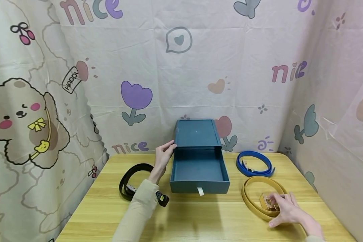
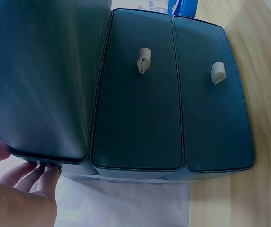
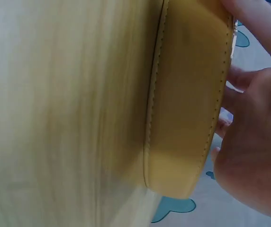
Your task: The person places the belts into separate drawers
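My left hand (image 1: 163,156) grips the left edge of a dark blue-green drawer cabinet (image 1: 196,132), beside its pulled-out top drawer (image 1: 199,186). In the left wrist view, my thumb and fingers are on either side of that edge, and two closed drawers (image 2: 138,109) with pale loop tabs show. Over a coiled yellow belt (image 1: 251,203), my right hand (image 1: 287,210) is spread, with thumb outside the coil and fingers at the metal buckle (image 1: 267,201). Seen from the right wrist, the stitched yellow strap (image 3: 187,104) stands on edge between thumb and fingers.
A coiled black belt (image 1: 125,176) lies left of the cabinet, partly behind my left forearm. Behind the yellow belt is a coiled blue belt (image 1: 270,164). Everything stands on a wooden table (image 1: 193,222), with a printed curtain (image 1: 181,74) hanging behind and at both sides.
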Demonstrator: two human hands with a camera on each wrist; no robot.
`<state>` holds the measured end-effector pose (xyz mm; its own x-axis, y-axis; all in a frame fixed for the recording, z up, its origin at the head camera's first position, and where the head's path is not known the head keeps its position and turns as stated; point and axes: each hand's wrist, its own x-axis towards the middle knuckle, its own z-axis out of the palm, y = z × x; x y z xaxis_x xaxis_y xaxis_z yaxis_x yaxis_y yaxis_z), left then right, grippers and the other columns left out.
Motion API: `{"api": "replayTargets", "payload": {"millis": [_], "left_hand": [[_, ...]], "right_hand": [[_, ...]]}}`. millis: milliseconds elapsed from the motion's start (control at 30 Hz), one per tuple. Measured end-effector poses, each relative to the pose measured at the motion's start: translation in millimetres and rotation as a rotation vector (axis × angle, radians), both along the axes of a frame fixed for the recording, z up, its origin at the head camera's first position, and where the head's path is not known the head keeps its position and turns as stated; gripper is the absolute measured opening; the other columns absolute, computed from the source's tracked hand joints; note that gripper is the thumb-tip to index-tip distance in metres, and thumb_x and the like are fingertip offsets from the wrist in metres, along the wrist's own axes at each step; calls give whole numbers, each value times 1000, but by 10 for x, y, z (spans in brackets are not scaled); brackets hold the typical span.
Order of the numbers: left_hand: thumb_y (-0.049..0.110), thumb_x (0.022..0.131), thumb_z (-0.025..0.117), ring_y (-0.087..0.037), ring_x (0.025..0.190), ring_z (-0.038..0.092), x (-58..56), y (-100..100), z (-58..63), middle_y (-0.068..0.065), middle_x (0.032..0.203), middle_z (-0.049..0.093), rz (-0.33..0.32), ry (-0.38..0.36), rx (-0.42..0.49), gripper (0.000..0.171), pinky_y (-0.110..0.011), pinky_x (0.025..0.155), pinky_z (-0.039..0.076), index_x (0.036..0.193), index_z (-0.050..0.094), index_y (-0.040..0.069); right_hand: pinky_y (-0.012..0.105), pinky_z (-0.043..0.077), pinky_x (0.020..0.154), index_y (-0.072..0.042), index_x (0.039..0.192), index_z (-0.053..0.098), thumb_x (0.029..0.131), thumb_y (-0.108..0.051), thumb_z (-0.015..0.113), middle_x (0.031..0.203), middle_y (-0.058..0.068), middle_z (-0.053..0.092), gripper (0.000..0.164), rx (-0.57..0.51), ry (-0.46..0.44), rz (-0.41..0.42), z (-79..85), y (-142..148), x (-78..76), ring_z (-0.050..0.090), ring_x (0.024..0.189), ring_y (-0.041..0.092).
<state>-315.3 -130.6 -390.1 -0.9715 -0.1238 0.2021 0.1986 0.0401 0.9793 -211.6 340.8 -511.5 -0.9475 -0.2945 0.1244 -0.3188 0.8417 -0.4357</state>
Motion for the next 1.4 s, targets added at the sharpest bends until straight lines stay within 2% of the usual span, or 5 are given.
{"api": "replayTargets", "payload": {"millis": [600,700,833,933,1400], "left_hand": [[17,98,63,-36,133,56,42,12,68,-20,144,58,12,-10,3,41,-48,113,45,136,62,0],[16,99,62,-37,133,56,51,16,86,-22,144,58,7,-13,2,41,-49,113,44,136,61,-1],[17,99,63,-36,132,56,22,17,53,-20,144,58,16,-12,4,41,-49,113,45,136,62,0],[17,98,63,-35,132,57,19,21,45,-20,143,59,23,-13,3,40,-49,112,45,135,63,0],[10,99,59,-39,132,56,321,79,349,-26,142,57,11,-11,-15,41,-49,112,45,136,58,-8]], "right_hand": [[87,-23,93,-18,106,63,52,-3,87,81,-10,59,61,-293,87,339,-160,144,-116,52,80,-5],[54,-34,115,-15,109,64,51,5,82,81,-7,58,64,-294,89,387,-154,113,-125,52,80,-3],[4,7,114,-10,109,64,47,15,73,80,-4,59,68,-275,119,448,-151,111,-151,53,78,0],[15,44,87,-7,105,65,47,19,68,80,-1,63,64,-295,76,467,-129,127,-168,55,79,-1],[18,50,69,1,103,75,63,10,76,92,2,75,41,-315,-52,419,-61,133,-176,58,86,-7]]}}
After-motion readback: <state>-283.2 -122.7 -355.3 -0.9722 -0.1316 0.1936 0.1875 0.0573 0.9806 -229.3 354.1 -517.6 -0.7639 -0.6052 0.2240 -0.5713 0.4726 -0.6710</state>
